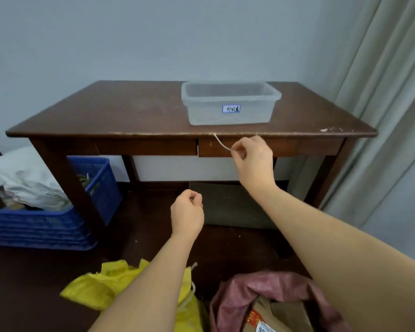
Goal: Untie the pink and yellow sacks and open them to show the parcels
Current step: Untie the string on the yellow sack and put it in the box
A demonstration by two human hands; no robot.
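Observation:
The pink sack (268, 291) lies on the floor at the bottom right, its mouth open on brown cardboard parcels (271, 312). The yellow sack (101, 288) lies left of it, partly under my left forearm, with a pale cord (189, 295) at its neck. My right hand (252, 159) is raised to the table's front edge and pinches a thin pale string (219, 141) that hangs over that edge. My left hand (187, 214) hovers lower, in front of the table, fingers curled on nothing I can see.
A dark wooden table (130, 111) stands against the wall with a clear plastic tub (228, 104) on it. A blue crate (58, 212) with grey bags sits at the left. A grey mat (228, 207) lies under the table. Curtains (379, 92) hang at the right.

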